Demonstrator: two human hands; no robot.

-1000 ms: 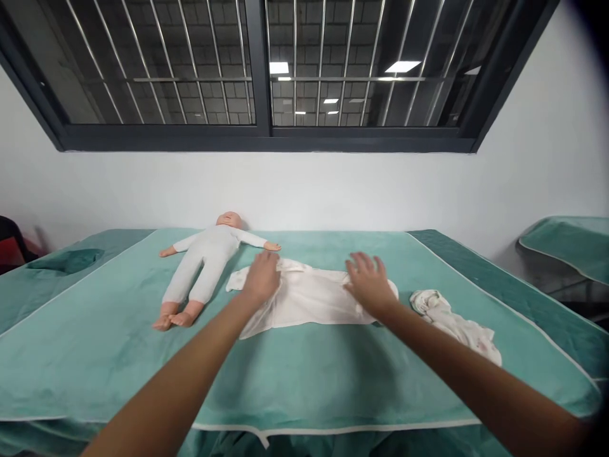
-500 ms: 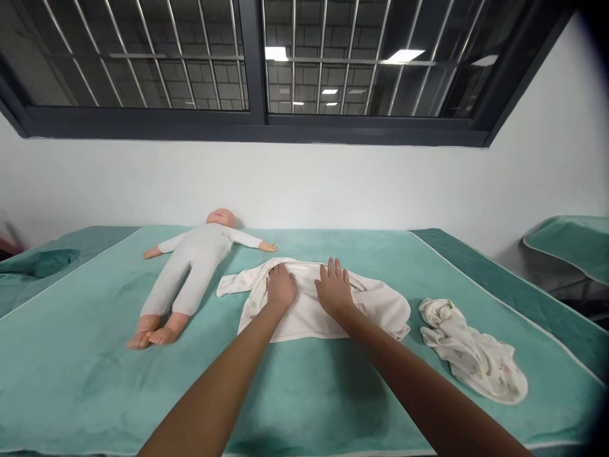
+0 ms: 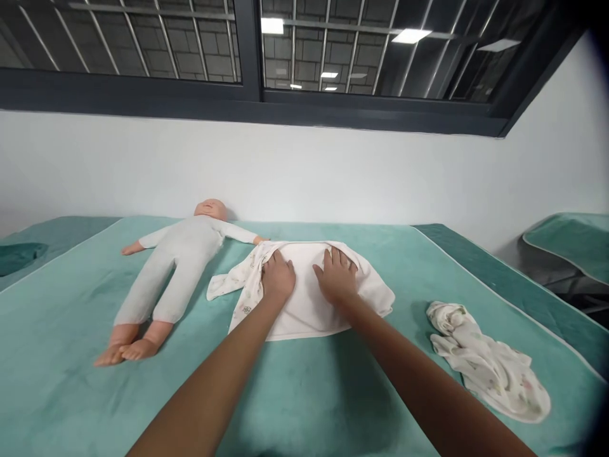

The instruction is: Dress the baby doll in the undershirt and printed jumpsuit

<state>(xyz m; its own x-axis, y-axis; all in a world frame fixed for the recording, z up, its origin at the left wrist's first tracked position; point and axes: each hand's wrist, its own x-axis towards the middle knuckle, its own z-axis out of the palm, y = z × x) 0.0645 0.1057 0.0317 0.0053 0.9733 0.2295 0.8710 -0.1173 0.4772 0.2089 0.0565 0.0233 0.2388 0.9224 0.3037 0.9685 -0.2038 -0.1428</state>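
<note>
A white baby garment [image 3: 309,317] with a small print on its left part lies spread on the green bed cover, one sleeve stretched out to the left. My left hand [image 3: 278,277] rests on its left half, thumb apart, with the fingertips partly in the folds. On the right half lies my right hand [image 3: 337,277], fingers spread and open, their tips by the fabric's upper fold. To the left, a baby doll [image 3: 183,254] in a white suit lies on its back, arms out; the garment's top edge is close to one doll hand.
A second crumpled printed garment [image 3: 490,365] lies to the right on the green cover [image 3: 71,393]. Behind the bed are a white wall [image 3: 304,174] and a dark-framed barred window [image 3: 380,114]. Another green-covered surface [image 3: 571,244] stands at the far right.
The garment's right part has been drawn inward and its top edge lifted toward the wall. My right hand's fingers have moved into the upper fold. The view has shifted slightly.
</note>
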